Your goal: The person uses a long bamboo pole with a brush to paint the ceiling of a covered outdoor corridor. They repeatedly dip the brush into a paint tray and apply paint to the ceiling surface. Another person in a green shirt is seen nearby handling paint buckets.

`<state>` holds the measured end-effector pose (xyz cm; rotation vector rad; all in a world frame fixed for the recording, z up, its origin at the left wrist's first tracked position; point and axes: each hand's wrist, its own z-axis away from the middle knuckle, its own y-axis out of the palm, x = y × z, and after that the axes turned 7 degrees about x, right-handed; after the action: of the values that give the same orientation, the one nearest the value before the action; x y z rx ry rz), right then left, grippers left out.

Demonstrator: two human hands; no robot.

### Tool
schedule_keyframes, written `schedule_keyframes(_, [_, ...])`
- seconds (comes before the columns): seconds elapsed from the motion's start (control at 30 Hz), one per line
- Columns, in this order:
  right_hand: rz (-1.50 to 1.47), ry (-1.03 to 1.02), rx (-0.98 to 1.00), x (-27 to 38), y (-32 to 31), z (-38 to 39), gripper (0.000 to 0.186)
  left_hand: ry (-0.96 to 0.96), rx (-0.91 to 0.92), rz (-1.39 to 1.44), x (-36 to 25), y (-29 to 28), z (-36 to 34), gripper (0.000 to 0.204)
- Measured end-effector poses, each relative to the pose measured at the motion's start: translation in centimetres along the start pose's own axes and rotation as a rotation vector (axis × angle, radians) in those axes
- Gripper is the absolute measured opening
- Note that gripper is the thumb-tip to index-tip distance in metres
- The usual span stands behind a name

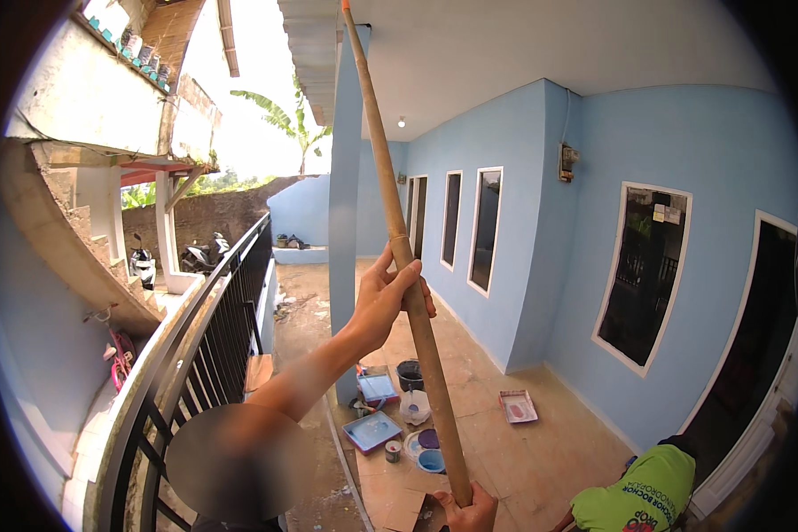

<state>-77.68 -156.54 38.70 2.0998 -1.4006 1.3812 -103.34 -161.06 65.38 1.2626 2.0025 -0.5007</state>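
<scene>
A long bamboo pole (377, 133) slants up from the bottom edge to the white ceiling near the blue pillar (346, 204). My left hand (388, 297) is wrapped around the pole about halfway up, with its forearm rising from the lower left. My right hand (466, 513) grips the pole's lower end at the bottom edge of the view. The pole's top end runs out of the picture.
On the tiled floor below lie blue paint trays (372, 431), a pink tray (517, 406), a black bucket (410, 373), a white jug (415, 406) and small tins. A black railing (206, 337) runs along the left. A person in a green shirt (645, 496) bends at lower right.
</scene>
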Motion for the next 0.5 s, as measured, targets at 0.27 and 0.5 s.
schedule_keyframes(0.27, [-0.149, 0.108, 0.090, 5.3, -5.1, 12.3, 0.021, -0.002, -0.040, 0.018, -6.3, 6.6, 9.3, 0.035])
schedule_keyframes(0.5, [0.082, -0.048, 0.116, 11.6, -4.2, 7.4, 0.042, 0.023, -0.073, -0.012, -10.0, 2.5, 4.0, 0.024])
